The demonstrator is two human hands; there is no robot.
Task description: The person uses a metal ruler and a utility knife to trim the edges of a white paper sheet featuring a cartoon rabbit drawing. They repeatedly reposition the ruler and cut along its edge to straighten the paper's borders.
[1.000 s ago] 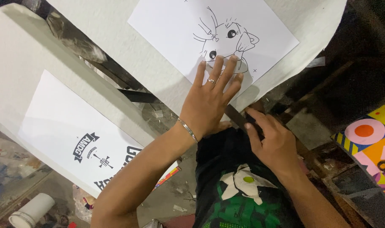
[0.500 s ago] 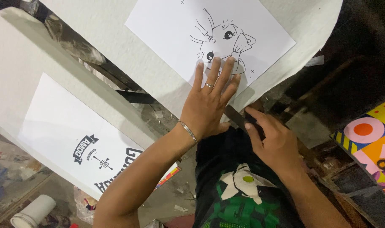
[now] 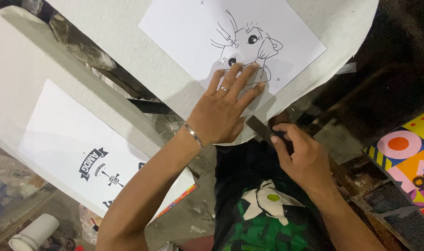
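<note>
My left hand [image 3: 223,109] lies flat, fingers spread, on the near corner of a white sheet with a black line drawing of a cat-like face [image 3: 235,35]. The sheet rests on a white cloth-covered board [image 3: 142,51]. A ring and a thin bracelet are on that hand. Just below the board's edge, my right hand [image 3: 302,158] pinches a dark flat strip [image 3: 258,128] that sticks out from under the board. My black shirt with a green and white print [image 3: 268,209] is beneath both hands.
A second white board [image 3: 30,74] at the left carries a sheet with black logo prints [image 3: 82,148]. A colourful patterned panel [image 3: 407,153] lies at the right beside dark wooden frames. A white cup [image 3: 33,232] stands on the floor at the lower left.
My left hand has stayed pressed on the sheet's corner and my right hand on the strip. Only the view has shifted slightly.
</note>
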